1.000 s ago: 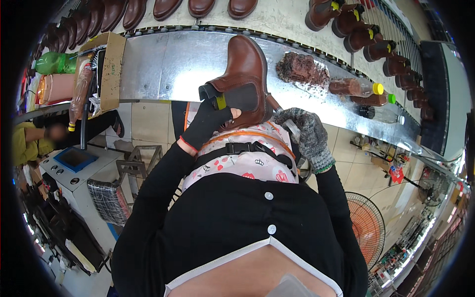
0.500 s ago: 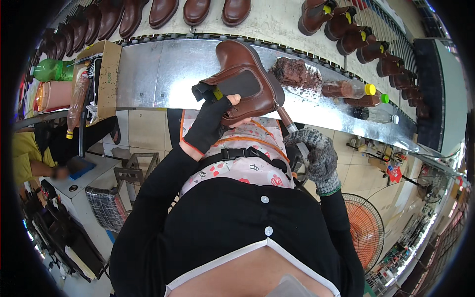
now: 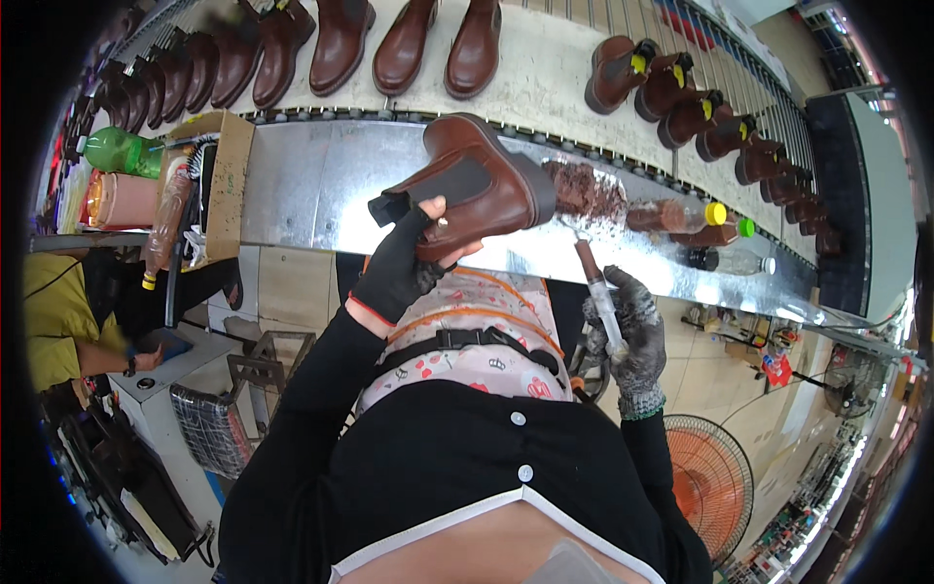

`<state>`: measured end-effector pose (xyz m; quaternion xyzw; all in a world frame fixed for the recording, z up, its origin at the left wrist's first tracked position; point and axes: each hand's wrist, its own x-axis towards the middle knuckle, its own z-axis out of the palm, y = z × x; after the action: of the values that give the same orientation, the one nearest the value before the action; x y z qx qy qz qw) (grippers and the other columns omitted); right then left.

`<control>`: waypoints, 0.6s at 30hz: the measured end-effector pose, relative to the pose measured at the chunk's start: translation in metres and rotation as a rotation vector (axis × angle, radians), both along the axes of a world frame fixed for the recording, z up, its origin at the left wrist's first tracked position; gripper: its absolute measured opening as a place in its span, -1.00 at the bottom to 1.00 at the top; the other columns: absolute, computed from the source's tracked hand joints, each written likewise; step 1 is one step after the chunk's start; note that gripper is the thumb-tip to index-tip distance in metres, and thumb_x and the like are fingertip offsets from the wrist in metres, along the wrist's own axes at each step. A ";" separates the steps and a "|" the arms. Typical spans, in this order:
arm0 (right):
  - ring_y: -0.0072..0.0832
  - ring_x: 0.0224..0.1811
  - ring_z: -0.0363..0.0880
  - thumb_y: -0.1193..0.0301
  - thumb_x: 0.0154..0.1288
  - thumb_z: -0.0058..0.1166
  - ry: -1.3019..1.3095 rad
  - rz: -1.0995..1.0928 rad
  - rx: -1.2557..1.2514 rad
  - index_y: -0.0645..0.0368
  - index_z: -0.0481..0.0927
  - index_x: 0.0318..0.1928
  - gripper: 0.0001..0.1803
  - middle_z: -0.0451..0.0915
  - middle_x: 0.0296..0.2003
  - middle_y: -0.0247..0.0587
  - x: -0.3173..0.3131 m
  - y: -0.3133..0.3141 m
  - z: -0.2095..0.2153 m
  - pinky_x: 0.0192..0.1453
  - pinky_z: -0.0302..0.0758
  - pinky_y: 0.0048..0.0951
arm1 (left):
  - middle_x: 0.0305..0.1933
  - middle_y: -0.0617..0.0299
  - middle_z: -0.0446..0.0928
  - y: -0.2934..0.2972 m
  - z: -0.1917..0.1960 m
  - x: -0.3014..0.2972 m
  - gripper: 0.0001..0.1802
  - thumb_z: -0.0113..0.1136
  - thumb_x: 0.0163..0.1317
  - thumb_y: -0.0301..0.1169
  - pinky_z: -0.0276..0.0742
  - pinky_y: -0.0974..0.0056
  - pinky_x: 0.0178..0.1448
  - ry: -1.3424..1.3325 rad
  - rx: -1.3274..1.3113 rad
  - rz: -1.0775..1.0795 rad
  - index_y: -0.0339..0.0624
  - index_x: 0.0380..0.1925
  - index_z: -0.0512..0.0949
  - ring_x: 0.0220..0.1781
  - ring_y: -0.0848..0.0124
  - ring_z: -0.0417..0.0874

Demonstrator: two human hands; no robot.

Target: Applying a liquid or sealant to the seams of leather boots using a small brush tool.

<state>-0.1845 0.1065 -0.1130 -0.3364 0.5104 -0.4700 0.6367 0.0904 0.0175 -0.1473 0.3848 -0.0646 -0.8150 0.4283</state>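
My left hand (image 3: 407, 251), in a black fingerless glove, grips a brown ankle boot (image 3: 494, 200) with a dark elastic side panel. The boot lies tilted above the metal ledge, its sole facing away to the right and its pull tab to the left. In my right hand (image 3: 632, 326), which wears a stained grey knit glove, is a slim tool (image 3: 602, 302) with a thin tip, a brown front part and a whitish rear part. Its exact kind is unclear. The tip stands apart from the boot, near a dark brown crumbly mass (image 3: 589, 192) on the ledge.
The metal ledge (image 3: 311, 185) runs along a conveyor (image 3: 540, 63) carrying rows of brown boots. Bottles with yellow and green caps (image 3: 715, 214) lie at the right. A cardboard box (image 3: 230, 185) and green bottle (image 3: 117, 153) stand left. A fan (image 3: 715, 487) is by my right arm; another person (image 3: 58, 331) sits left.
The tool's tip has come away from the boot's heel edge. My right hand has turned over and moved slightly down and right. The boot is tilted a little differently.
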 end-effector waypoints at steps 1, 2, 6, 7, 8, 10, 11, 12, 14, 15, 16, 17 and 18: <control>-0.70 -0.49 0.46 0.45 0.11 0.06 -0.108 -0.108 0.137 0.17 0.20 0.26 -0.34 0.51 -0.31 -0.24 0.001 -0.003 0.000 -0.53 0.44 -0.68 | -0.04 -0.01 0.49 -0.002 -0.003 0.001 -0.50 0.22 0.14 -0.31 0.71 0.18 -0.17 -0.043 -0.032 0.009 -0.26 0.03 0.33 -0.10 0.16 0.63; -0.56 -0.45 0.49 0.41 0.24 0.04 -0.111 -0.093 0.001 0.08 0.10 0.31 -0.34 0.45 -0.40 -0.24 -0.002 -0.006 -0.021 -0.54 0.49 -0.55 | -0.07 -0.01 0.52 -0.006 -0.006 -0.004 -0.45 0.20 0.15 -0.26 0.71 0.32 -0.28 -0.111 -0.107 0.029 -0.27 0.09 0.31 -0.26 0.23 0.67; -0.64 -0.51 0.46 0.40 0.25 0.01 0.402 -0.154 -0.087 0.20 0.09 0.29 -0.36 0.47 -0.40 -0.31 0.004 -0.027 -0.112 -0.48 0.43 -0.63 | -0.06 0.10 0.51 -0.078 -0.036 -0.013 -0.42 0.23 0.12 -0.32 0.70 0.18 -0.20 -0.219 -0.328 -0.315 -0.20 0.13 0.30 -0.13 0.32 0.63; -0.62 -0.52 0.47 0.38 0.26 0.00 0.539 -0.076 -0.100 0.23 0.08 0.29 -0.36 0.49 -0.40 -0.29 0.010 -0.027 -0.128 -0.46 0.43 -0.59 | -0.14 0.20 0.51 -0.089 -0.017 -0.010 -0.47 0.27 0.08 -0.32 0.70 0.17 -0.22 -0.281 -0.353 -0.312 -0.16 0.06 0.36 -0.20 0.39 0.61; -0.53 -0.54 0.50 0.34 0.26 -0.01 0.794 0.025 -0.174 0.30 0.14 0.25 -0.39 0.52 -0.42 -0.23 0.020 -0.026 -0.116 -0.44 0.46 -0.51 | -0.31 0.26 0.46 -0.111 -0.021 -0.010 -0.59 0.31 0.04 -0.32 0.70 0.15 -0.28 -0.368 -0.361 -0.287 -0.16 -0.12 0.42 -0.33 0.43 0.56; -0.29 -0.29 0.55 0.25 0.19 0.08 0.765 -0.137 -0.092 0.33 0.26 0.17 -0.39 0.52 -0.23 -0.02 0.019 -0.016 -0.145 -0.18 0.48 -0.31 | -0.48 0.30 0.43 -0.164 -0.023 -0.040 -0.69 0.35 -0.03 -0.31 0.69 0.17 -0.37 -0.500 -0.424 -0.334 -0.17 -0.32 0.48 -0.44 0.49 0.53; -0.21 -0.20 0.53 0.22 0.16 0.12 0.797 -0.216 -0.134 0.32 0.31 0.15 -0.38 0.50 -0.17 0.03 0.014 -0.013 -0.165 -0.09 0.47 -0.25 | -0.46 0.28 0.46 -0.187 -0.020 -0.056 -0.68 0.35 -0.05 -0.30 0.67 0.19 -0.40 -0.568 -0.466 -0.381 -0.18 -0.34 0.48 -0.42 0.49 0.55; -0.21 -0.20 0.53 0.22 0.16 0.12 0.792 -0.216 -0.149 0.32 0.31 0.15 -0.38 0.50 -0.17 0.03 0.015 -0.018 -0.175 -0.09 0.47 -0.25 | -0.42 0.22 0.50 -0.213 -0.021 -0.065 -0.64 0.35 -0.06 -0.28 0.65 0.23 -0.43 -0.700 -0.541 -0.442 -0.19 -0.30 0.47 -0.38 0.47 0.58; -0.10 -0.07 0.47 0.21 0.07 0.21 0.740 -0.299 -0.097 0.32 0.33 0.12 -0.34 0.46 -0.07 0.10 0.011 -0.027 -0.186 0.03 0.40 -0.19 | -0.38 0.16 0.54 -0.251 -0.030 -0.099 -0.59 0.35 -0.08 -0.27 0.63 0.27 -0.46 -0.815 -0.632 -0.511 -0.19 -0.26 0.45 -0.34 0.44 0.62; -0.10 -0.07 0.47 0.21 0.07 0.21 0.742 -0.303 -0.109 0.32 0.33 0.12 -0.34 0.46 -0.07 0.10 0.010 -0.032 -0.189 0.03 0.40 -0.19 | -0.36 0.09 0.56 -0.264 -0.033 -0.116 -0.53 0.34 -0.08 -0.25 0.62 0.22 -0.44 -1.003 -0.690 -0.422 -0.21 -0.19 0.42 -0.34 0.34 0.64; -0.28 -0.26 0.48 0.32 0.05 0.19 0.931 -0.293 -0.267 0.31 0.35 0.08 -0.41 0.46 -0.20 -0.03 0.012 -0.040 -0.192 -0.17 0.44 -0.32 | -0.34 0.03 0.59 -0.279 -0.039 -0.126 -0.46 0.33 -0.08 -0.22 0.60 0.17 -0.42 -1.202 -0.738 -0.315 -0.22 -0.12 0.39 -0.33 0.23 0.67; -0.46 -0.45 0.48 0.43 0.04 0.17 1.087 -0.259 -0.454 0.30 0.36 0.05 -0.48 0.47 -0.33 -0.16 0.024 -0.050 -0.193 -0.37 0.48 -0.44 | -0.34 -0.06 0.59 -0.297 -0.069 -0.116 -0.35 0.27 -0.03 -0.15 0.56 0.01 -0.30 -1.489 -0.906 -0.178 -0.28 0.00 0.29 -0.33 0.01 0.64; -0.05 -0.12 0.47 0.18 -0.10 0.33 0.932 -0.202 -0.138 0.31 0.47 -0.05 -0.37 0.50 -0.21 0.08 0.024 -0.050 -0.185 -0.04 0.42 -0.19 | -0.30 -0.10 0.58 -0.296 -0.076 -0.128 -0.32 0.24 -0.02 -0.08 0.54 0.01 -0.27 -1.551 -0.949 -0.264 -0.31 0.00 0.30 -0.30 -0.02 0.63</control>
<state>-0.1609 0.0566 -0.2979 -0.5015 0.7392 -0.3616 0.2673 -0.0376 -0.2789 -0.2237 0.5970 -0.7053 -0.2589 0.2814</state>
